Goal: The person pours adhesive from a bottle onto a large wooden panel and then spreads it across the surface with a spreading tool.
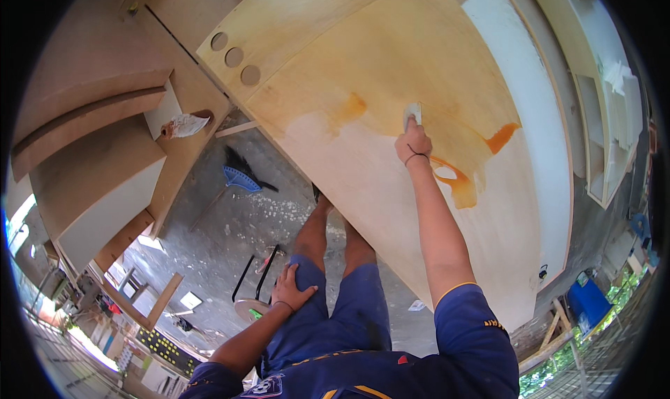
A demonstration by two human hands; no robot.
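My right hand (413, 145) reaches out over a large pale plywood panel (391, 71) and presses a small white spreader (412, 113) flat against it. Orange-brown glue (457, 182) is smeared over the upper part of the panel, with thick streaks to the right of my hand. The lower part of the panel is still pale and dry. My left hand (292, 290) rests on my left thigh, on blue shorts (349, 308), fingers spread, holding nothing.
Three round holes (234, 57) sit near the panel's left corner. A blue broom (241, 179) lies on the grey concrete floor. Wooden cabinet pieces (91, 154) stand at left, a rag (185, 124) on one. White shelving (607, 99) runs along the right. A blue bin (587, 303) stands at lower right.
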